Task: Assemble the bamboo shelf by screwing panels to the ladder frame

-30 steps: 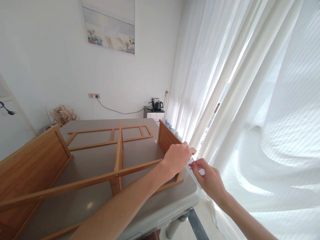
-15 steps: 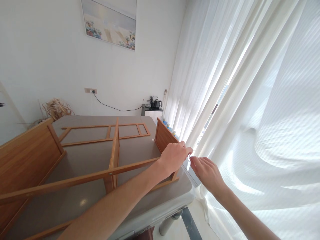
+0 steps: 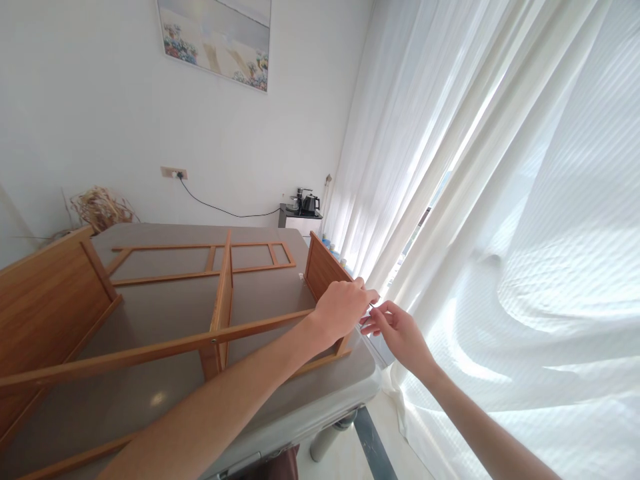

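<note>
A wooden shelf frame [image 3: 270, 325] lies on its side on the grey-covered table, its boards standing up. At its right end, my left hand [image 3: 341, 307] is closed over the corner where the long rail meets the end board [image 3: 323, 267]. Just right of it, my right hand [image 3: 401, 335] pinches a thin metal hex key [image 3: 371, 306] between thumb and fingers. The key's tip is by my left fingertips. My left hand hides the joint and whatever sits in it.
The table [image 3: 165, 303] has a rounded front corner near my right forearm. White curtains [image 3: 480, 267] hang close on the right. Behind stands a small cabinet with a black kettle [image 3: 311, 204]. Dried stalks [image 3: 103, 205] are at the back left.
My right hand has changed its hold on the hex key, its fingers turning inward and moving closer under my left hand. My left hand stays on the corner. The whole view has shifted slightly.
</note>
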Tool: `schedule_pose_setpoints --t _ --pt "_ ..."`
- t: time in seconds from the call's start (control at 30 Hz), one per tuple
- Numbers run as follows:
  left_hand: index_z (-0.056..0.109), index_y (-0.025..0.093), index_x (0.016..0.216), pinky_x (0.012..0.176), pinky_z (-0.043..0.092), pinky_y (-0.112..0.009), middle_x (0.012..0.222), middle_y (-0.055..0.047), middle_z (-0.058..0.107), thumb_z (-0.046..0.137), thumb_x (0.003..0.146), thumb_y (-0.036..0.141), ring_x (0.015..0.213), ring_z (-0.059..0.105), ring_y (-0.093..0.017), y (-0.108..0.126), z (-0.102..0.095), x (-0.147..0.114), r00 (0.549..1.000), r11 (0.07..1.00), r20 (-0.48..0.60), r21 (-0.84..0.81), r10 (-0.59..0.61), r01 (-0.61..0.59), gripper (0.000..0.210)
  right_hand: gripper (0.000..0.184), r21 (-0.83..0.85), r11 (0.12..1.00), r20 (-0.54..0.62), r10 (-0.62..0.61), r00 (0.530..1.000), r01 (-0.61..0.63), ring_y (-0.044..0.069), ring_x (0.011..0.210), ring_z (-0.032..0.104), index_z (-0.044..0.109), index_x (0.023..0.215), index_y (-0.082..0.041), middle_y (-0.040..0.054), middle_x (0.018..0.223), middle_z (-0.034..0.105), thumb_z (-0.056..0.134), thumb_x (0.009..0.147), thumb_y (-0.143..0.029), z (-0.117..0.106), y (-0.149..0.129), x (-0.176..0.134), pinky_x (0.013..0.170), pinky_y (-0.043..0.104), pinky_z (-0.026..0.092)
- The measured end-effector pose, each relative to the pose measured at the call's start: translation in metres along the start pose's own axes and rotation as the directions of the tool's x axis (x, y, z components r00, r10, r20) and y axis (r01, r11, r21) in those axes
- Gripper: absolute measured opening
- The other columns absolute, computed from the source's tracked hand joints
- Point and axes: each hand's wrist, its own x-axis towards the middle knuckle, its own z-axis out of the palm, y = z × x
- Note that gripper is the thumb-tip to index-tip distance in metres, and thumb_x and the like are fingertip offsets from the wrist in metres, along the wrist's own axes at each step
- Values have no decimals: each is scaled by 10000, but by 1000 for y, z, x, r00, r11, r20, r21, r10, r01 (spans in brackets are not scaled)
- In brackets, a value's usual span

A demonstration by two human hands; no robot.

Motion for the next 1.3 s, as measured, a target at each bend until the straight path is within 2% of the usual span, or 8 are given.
schedule_pose_setpoints --t 0.07,0.17,0.33,0.5,0.67,0.83,1.07,1.3 --pt "664 265 1036 579 446 -269 911 -41 614 468 977 293 707 659 -183 0 0 0 1000 1000 -8 -23 -9 9 207 358 263 952 43 150 988 -156 207 731 727 554 856 -220 70 922 740 519 905 -573 7 -4 -2 686 336 563" --pt "673 275 1032 576 446 -271 908 -36 619 479 972 307 701 656 -186 0 -1 0 1000 999 -11 -31 -21 21 205 369 381 898 24 231 973 -222 238 747 737 569 857 -218 97 975 738 519 895 -582 15 -8 -6 645 349 578" --pt "664 270 1047 587 456 -276 925 -41 624 464 979 286 707 662 -186 0 -1 0 1000 1000 -13 -19 -11 11 212 309 49 998 -154 39 987 -32 228 751 729 520 828 -250 56 873 752 519 916 -546 19 -1 -11 635 338 570" --pt "652 271 1081 594 466 -275 931 -44 624 449 987 273 727 671 -191 0 0 0 1000 1000 -14 -5 -6 6 224 246 -252 964 -157 -126 980 83 192 741 721 503 863 -253 31 868 749 459 967 -472 9 11 -13 584 275 536" --pt "645 261 1101 611 475 -277 935 -53 617 453 986 270 745 676 -194 0 -1 0 1000 1000 -9 6 0 0 224 178 -626 731 -68 -399 915 272 182 698 713 502 922 -235 10 802 726 431 993 -382 -3 20 -6 559 252 481" --pt "648 279 1090 587 470 -283 944 -41 623 480 976 283 732 675 -202 1 -2 0 1000 1000 -11 10 -8 8 203 115 -754 531 11 -580 814 388 154 655 690 510 921 -208 1 759 710 457 993 -279 -4 24 -2 557 240 437" --pt "645 279 1073 596 469 -280 957 -38 625 487 973 280 738 675 -200 2 -4 0 1000 1000 -8 2 -15 15 187 102 -784 466 54 -607 793 411 137 618 641 507 923 -200 -8 721 683 463 996 -255 -9 22 0 548 246 395" --pt "649 274 1083 610 468 -274 964 -43 627 476 979 277 745 672 -191 2 -4 0 1000 1000 -3 -7 -10 10 201 183 -864 228 186 -684 706 449 118 477 449 516 810 -191 -44 548 523 467 987 -192 -16 18 5 543 279 308"
